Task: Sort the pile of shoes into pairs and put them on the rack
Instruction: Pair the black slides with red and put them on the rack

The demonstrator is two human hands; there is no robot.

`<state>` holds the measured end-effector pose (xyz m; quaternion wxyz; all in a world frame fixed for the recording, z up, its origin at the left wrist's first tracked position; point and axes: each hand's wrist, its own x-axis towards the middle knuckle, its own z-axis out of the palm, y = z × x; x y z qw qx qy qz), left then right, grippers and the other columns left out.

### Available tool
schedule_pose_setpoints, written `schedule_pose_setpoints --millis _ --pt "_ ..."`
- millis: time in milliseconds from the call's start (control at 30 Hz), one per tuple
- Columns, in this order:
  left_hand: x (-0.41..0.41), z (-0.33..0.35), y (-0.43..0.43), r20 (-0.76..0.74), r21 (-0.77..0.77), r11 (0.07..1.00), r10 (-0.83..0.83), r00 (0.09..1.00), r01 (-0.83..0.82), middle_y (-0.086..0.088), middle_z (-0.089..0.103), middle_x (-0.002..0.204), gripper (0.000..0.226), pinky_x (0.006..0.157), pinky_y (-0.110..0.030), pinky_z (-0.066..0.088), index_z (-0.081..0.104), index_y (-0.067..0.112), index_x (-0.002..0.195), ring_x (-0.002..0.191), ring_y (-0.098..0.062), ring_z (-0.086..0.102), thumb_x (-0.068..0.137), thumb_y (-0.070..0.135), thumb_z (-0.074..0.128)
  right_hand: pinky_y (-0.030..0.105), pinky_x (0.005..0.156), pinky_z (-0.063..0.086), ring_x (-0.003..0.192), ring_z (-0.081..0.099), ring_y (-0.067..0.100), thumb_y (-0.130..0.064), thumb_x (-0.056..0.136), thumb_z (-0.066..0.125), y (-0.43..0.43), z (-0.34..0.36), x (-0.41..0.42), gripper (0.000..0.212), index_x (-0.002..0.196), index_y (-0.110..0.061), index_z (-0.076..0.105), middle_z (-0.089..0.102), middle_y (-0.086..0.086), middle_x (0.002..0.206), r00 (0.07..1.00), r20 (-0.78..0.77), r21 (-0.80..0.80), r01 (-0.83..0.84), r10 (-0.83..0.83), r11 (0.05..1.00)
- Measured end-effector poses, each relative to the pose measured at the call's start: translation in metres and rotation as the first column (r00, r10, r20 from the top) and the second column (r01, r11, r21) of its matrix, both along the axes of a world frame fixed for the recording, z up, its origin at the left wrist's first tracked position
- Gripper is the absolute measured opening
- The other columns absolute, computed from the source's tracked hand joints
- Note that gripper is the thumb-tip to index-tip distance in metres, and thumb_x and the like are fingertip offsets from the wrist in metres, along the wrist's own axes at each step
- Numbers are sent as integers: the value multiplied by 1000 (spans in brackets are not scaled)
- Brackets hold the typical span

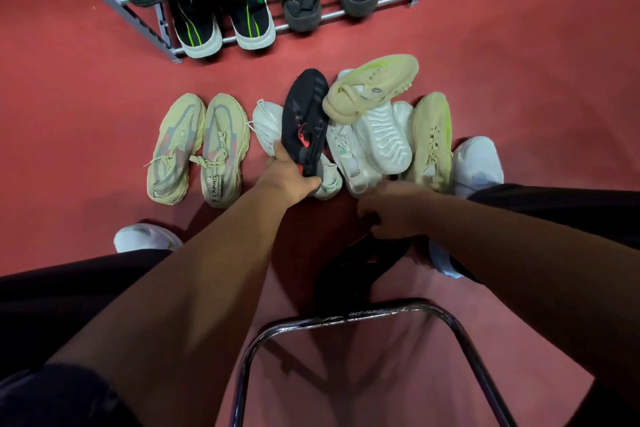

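1. Left hand [289, 177]: fingers closed round the heel end of a black sneaker with red trim [304, 121], held sole-outward, toe pointing at the rack.
2. Right hand [391, 210]: low, in shadow, over a dark shoe [349, 270] on the floor; whether the fingers grip it, I cannot tell.
3. Shoe pile [384, 128]: white sneakers lying on their sides, one sole-up; a cream sneaker [372, 87] tipped across the top, another cream sneaker [433, 139] upright at the right edge, touching the pile.
4. Beige pair with pink and grey panels [199, 149]: side by side on the red floor [69, 97], left of the pile, apart from it.
5. Metal shoe rack [162, 28]: far side of the floor, holding black pairs above and a black pair with green stripes [225, 24] on the lowest rail.
6. Chrome tube frame [363, 315]: nearest the camera, between the forearms.
7. Wearer's white shoes [478, 163]: either side of the pile.
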<state>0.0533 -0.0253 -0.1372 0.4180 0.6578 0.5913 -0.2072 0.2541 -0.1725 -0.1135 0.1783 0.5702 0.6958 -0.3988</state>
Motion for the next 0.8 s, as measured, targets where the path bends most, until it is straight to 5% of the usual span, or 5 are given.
schedule_pose_setpoints --millis 167,300,467,633,800 --pt "-8 -6 4 57 -13 1000 15 998 -15 -6 49 147 126 107 -40 48 -4 29 164 127 -27 59 73 56 79 36 82 42 118 54 30 -50 89 63 -32 -13 -23 58 142 -28 54 54 2 134 935 188 -86 -288 300 954" --pt "-12 -10 5 88 -30 999 39 995 -37 -2 51 148 126 106 -36 47 -5 32 163 125 -24 60 74 55 81 36 77 42 115 58 28 -22 99 49 -24 -13 -29 33 128 -27 65 61 -1 128 946 214 -36 -240 242 970" --pt "-3 -5 9 72 -42 998 40 997 -37 -1 58 133 115 87 -31 45 8 18 160 109 -20 61 78 45 83 39 84 58 112 68 30 -18 93 52 2 1 -24 36 119 -32 72 68 -2 121 965 156 -112 -194 210 975" --pt "9 12 15 -1 -75 997 4 1000 -4 -7 53 136 115 90 -33 43 20 6 153 124 -27 58 75 55 88 31 92 56 114 68 29 -16 92 58 43 30 4 44 129 -32 74 70 3 125 983 183 -46 -20 28 999" --pt "8 31 24 -82 -35 999 22 996 -25 -1 60 103 92 81 -36 57 38 10 133 93 -24 66 65 49 86 28 89 44 117 61 26 -13 98 54 70 60 44 44 129 -35 75 67 -1 125 984 135 71 109 -118 992"
